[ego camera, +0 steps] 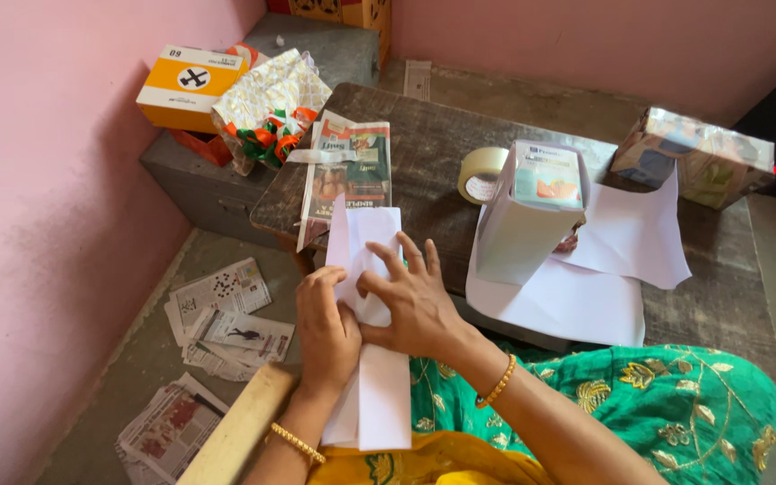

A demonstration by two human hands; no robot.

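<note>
A long folded strip of white paper (379,395) runs from my lap up onto the near edge of the dark wooden table (433,144). My left hand (325,328) presses on the strip's left side, fingers curled over it. My right hand (410,301) lies flat across the paper with fingers spread, pinning it down. Both wrists carry gold bangles.
On the table stand a pale grey carton (527,211), a roll of tape (480,173), white sheets (577,296), a folded newspaper (352,166) and a wrapped box (693,157). An orange box (189,85) and patterned wrapping (271,103) sit on a grey trunk. Newspaper scraps (222,319) litter the floor.
</note>
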